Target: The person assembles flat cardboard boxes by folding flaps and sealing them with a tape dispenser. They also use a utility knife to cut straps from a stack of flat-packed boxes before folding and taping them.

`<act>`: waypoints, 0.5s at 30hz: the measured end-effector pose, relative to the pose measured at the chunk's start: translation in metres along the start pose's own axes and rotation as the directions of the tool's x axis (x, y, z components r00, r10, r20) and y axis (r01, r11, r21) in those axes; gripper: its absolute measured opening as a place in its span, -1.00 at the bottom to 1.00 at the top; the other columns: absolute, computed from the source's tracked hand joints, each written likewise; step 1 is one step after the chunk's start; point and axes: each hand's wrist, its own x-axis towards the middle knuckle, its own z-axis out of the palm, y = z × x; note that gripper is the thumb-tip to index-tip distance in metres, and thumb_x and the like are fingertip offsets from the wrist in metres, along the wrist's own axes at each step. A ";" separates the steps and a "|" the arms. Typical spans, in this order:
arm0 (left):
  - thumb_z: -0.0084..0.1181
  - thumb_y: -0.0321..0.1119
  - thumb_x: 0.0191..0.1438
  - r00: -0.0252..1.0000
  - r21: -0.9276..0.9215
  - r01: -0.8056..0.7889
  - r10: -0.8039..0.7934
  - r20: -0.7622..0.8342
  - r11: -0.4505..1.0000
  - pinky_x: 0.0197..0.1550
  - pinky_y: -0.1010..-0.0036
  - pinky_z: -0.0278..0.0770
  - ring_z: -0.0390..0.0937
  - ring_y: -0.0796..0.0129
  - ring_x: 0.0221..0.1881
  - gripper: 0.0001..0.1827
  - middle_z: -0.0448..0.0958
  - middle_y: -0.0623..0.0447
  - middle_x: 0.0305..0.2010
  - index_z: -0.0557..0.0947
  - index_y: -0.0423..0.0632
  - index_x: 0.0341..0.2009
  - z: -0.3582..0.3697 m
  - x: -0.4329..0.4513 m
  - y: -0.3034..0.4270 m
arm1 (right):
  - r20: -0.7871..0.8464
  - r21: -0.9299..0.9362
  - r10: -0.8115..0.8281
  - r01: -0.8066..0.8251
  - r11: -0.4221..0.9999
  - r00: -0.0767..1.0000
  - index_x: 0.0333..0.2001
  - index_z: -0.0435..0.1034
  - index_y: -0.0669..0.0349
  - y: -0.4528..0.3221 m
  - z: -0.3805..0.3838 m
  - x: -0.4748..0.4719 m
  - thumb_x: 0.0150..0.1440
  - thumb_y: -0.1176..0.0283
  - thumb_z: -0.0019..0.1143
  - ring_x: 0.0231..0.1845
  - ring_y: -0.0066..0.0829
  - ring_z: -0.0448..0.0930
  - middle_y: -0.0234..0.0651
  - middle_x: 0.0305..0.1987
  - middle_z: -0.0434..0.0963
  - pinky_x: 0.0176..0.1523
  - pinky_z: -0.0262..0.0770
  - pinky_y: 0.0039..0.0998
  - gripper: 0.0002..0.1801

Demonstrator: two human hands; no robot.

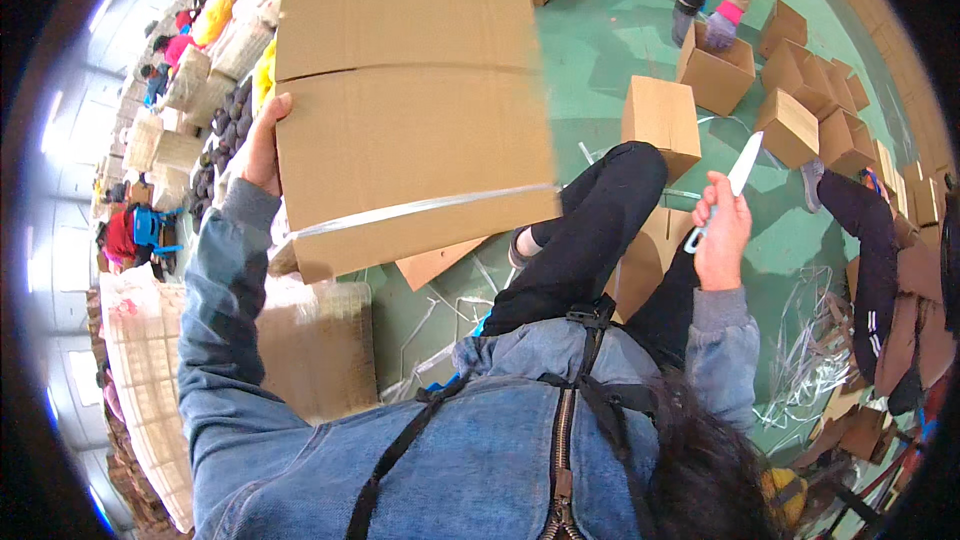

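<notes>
My left hand (264,142) grips the left edge of a large flat cardboard piece (412,135), raised in front of me; only the thumb and part of the hand show. A pale plastic strap (424,204) runs across the lower part of the cardboard. At the right, my right hand (724,229) is closed on a knife (746,165) with a white blade that points up and away from me. A closed cardboard box (660,120) stands on the floor beyond my knee. Another cardboard box (651,259) sits between my legs, partly hidden by them.
A co-worker's gloved hand (721,30) reaches into an open box (716,71). Several boxes (799,71) stand on the green floor to the right. Loose plastic straps (806,360) lie tangled at the lower right, near another person's leg (862,240). A wrapped stack (319,345) is at my left.
</notes>
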 end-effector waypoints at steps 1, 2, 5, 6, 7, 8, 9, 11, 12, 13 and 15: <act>-0.09 0.07 0.04 0.998 -0.058 -0.039 0.042 0.053 0.998 -0.06 0.27 0.49 0.49 0.12 -0.07 -0.33 0.45 -0.18 0.01 0.34 -0.19 0.10 0.012 -0.001 -0.002 | 0.012 -0.027 -0.017 0.018 0.999 1.000 -0.18 0.35 0.33 -0.010 -0.010 -0.002 0.21 0.32 -0.10 -0.60 -0.72 0.22 -0.50 -0.52 0.25 -0.57 0.11 -0.63 -0.73; -0.09 0.15 0.01 0.992 -0.053 -0.100 0.104 0.075 0.994 0.04 0.24 0.43 0.45 0.08 0.00 -0.25 0.42 -0.19 0.04 0.30 -0.19 0.14 0.024 -0.002 -0.008 | 0.073 0.015 -0.050 0.049 0.999 0.996 -0.14 0.33 0.35 -0.019 -0.019 -0.006 0.23 0.29 -0.16 -0.58 -0.72 0.22 -0.49 -0.50 0.25 -0.54 0.12 -0.63 -0.69; -0.03 0.23 -0.06 0.994 -0.106 -0.104 0.099 -0.044 0.989 0.06 0.23 0.41 0.42 0.03 0.03 -0.11 0.35 -0.23 0.11 0.21 -0.19 0.20 0.072 0.003 -0.054 | 0.125 0.039 -0.111 0.107 0.994 0.986 -0.06 0.30 0.39 -0.047 -0.047 -0.025 0.29 0.26 -0.30 -0.52 -0.71 0.23 -0.47 -0.47 0.26 -0.49 0.14 -0.65 -0.62; 0.01 0.21 -0.09 0.994 -0.169 -0.102 0.093 -0.059 0.980 0.04 0.24 0.40 0.41 0.03 0.02 -0.13 0.37 -0.22 0.08 0.25 -0.17 0.18 0.091 0.006 -0.072 | 0.125 0.009 -0.133 0.133 0.991 0.983 -0.07 0.30 0.38 -0.055 -0.056 -0.035 0.29 0.27 -0.29 -0.52 -0.71 0.23 -0.47 -0.47 0.26 -0.49 0.14 -0.65 -0.63; 0.05 0.19 -0.12 0.995 -0.221 -0.085 0.072 -0.067 0.972 0.02 0.25 0.38 0.39 0.02 0.01 -0.15 0.38 -0.21 0.05 0.28 -0.15 0.15 0.109 0.008 -0.090 | 0.135 -0.025 -0.163 0.168 0.985 0.977 -0.07 0.30 0.38 -0.064 -0.064 -0.046 0.29 0.28 -0.29 -0.52 -0.71 0.23 -0.48 -0.46 0.26 -0.48 0.14 -0.65 -0.64; 0.05 0.17 -0.10 0.999 -0.237 -0.035 0.026 -0.040 0.971 0.03 0.25 0.38 0.38 0.03 0.02 -0.17 0.38 -0.20 0.06 0.28 -0.16 0.15 0.128 0.008 -0.110 | 0.163 -0.070 -0.164 0.177 0.982 0.973 -0.12 0.32 0.34 -0.072 -0.073 -0.058 0.28 0.29 -0.27 -0.57 -0.72 0.25 -0.49 -0.50 0.29 -0.52 0.13 -0.66 -0.68; 0.04 0.15 -0.09 1.000 -0.244 0.018 -0.022 -0.015 0.970 0.04 0.25 0.37 0.38 0.04 0.03 -0.18 0.38 -0.19 0.07 0.28 -0.16 0.15 0.146 0.007 -0.129 | 0.180 -0.183 -0.082 0.115 0.976 0.980 -0.14 0.32 0.33 -0.079 -0.080 -0.072 0.28 0.29 -0.27 -0.60 -0.72 0.26 -0.50 -0.53 0.29 -0.55 0.13 -0.67 -0.69; 0.01 0.08 -0.05 0.988 -0.327 0.124 -0.085 0.132 0.937 0.05 0.25 0.36 0.38 0.07 0.03 -0.25 0.38 -0.17 0.06 0.29 -0.17 0.13 0.175 0.007 -0.158 | 0.210 -0.394 0.069 0.020 0.919 0.975 -0.19 0.33 0.30 -0.089 -0.094 -0.095 0.27 0.30 -0.25 -0.65 -0.72 0.28 -0.50 -0.58 0.31 -0.60 0.13 -0.67 -0.72; -0.01 0.05 -0.03 0.983 -0.266 0.138 -0.099 0.153 0.954 0.06 0.25 0.35 0.38 0.07 0.03 -0.28 0.38 -0.16 0.05 0.29 -0.18 0.12 0.186 0.005 -0.171 | 0.235 -0.442 0.144 -0.027 0.897 0.961 -0.26 0.33 0.27 -0.090 -0.098 -0.105 0.25 0.28 -0.22 -0.71 -0.72 0.31 -0.50 -0.64 0.33 -0.66 0.12 -0.68 -0.73; -0.03 0.02 -0.02 0.974 -0.207 0.172 -0.135 0.181 0.963 0.06 0.25 0.34 0.38 0.08 0.03 -0.31 0.38 -0.15 0.05 0.30 -0.18 0.12 0.193 0.002 -0.181 | 0.259 -0.453 0.277 -0.137 0.881 0.925 -0.29 0.31 0.26 -0.092 -0.103 -0.115 0.24 0.30 -0.22 -0.71 -0.71 0.31 -0.49 -0.62 0.32 -0.67 0.13 -0.67 -0.75; -0.10 0.12 -0.03 0.961 -0.185 0.227 -0.190 0.199 0.956 0.05 0.26 0.37 0.39 0.10 0.01 -0.25 0.38 -0.19 0.04 0.29 -0.19 0.12 0.199 0.004 -0.189 | 0.204 -0.541 0.461 -0.293 0.788 0.864 -0.32 0.30 0.25 -0.089 -0.110 -0.127 0.24 0.30 -0.24 -0.72 -0.69 0.31 -0.47 -0.62 0.33 -0.68 0.16 -0.66 -0.76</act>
